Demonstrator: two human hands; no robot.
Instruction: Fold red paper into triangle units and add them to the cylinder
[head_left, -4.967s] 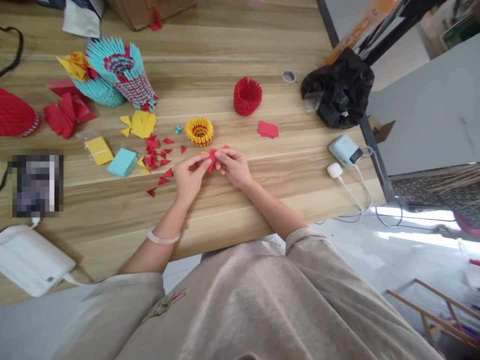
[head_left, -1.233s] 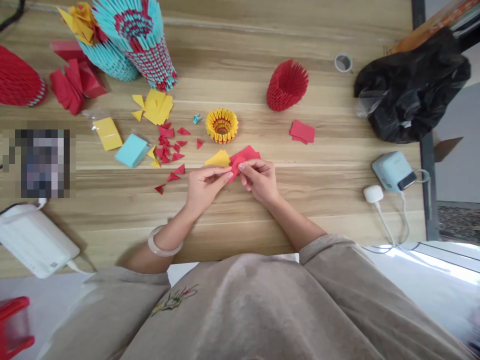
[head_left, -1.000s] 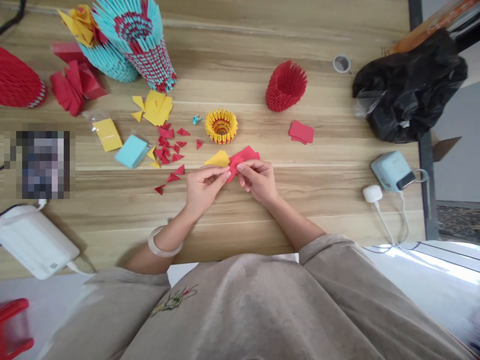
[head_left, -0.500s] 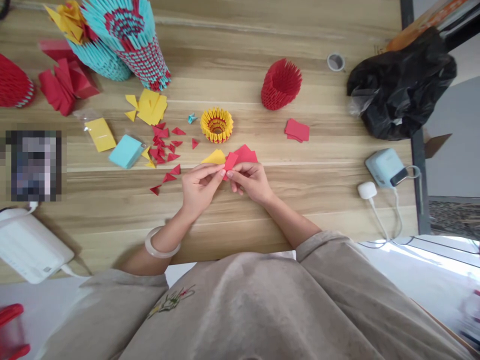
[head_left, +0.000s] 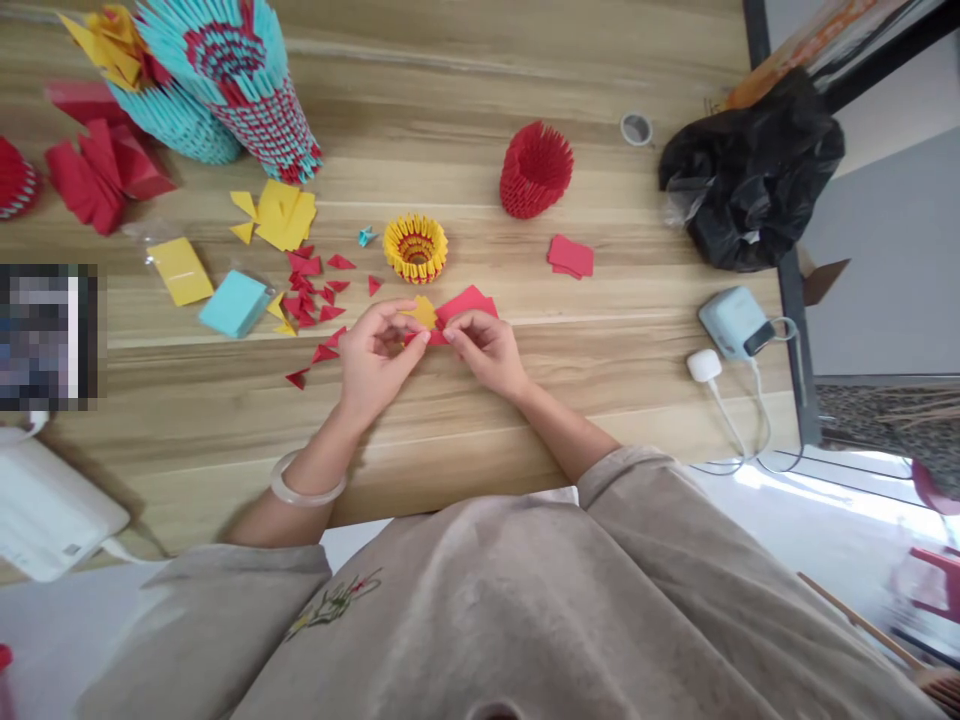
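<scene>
My left hand and my right hand pinch a small folded piece of red paper between thumbs and fingertips, one at each end. Fingers hide much of it. Just beyond them lie red paper sheets and a yellow paper piece, partly covered by the hands. A yellow and red ring of folded paper stands a little further off. Several red folded triangles are scattered left of my left hand.
Tall blue and red paper vase stands back left. Yellow sheets, a blue paper stack, a red paper cup shape and red slips lie around. A black bag and a charger sit at right.
The red paper, held up as a slanted strip before, now lies nearly level between my fingertips. My left fingers have spread and curved. The whole view has shifted a little.
</scene>
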